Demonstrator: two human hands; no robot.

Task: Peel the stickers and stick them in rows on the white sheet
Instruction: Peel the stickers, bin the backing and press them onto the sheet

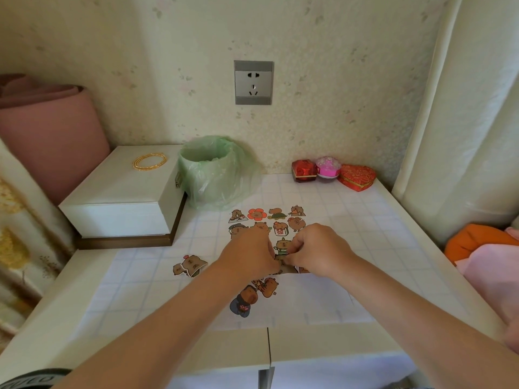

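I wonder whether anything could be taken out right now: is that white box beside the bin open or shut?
Shut. The white box shows no gap along its top, and gold bangles rest on it.

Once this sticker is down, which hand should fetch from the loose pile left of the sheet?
Left, probably. Both hands pinch the sticker, but the loose pile lies just outside the left hand; the right hand would have to cross the left forearm.

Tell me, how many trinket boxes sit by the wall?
3, in a row at the back right: a red square box, a pink round box, a red heart box. None looks hidden.
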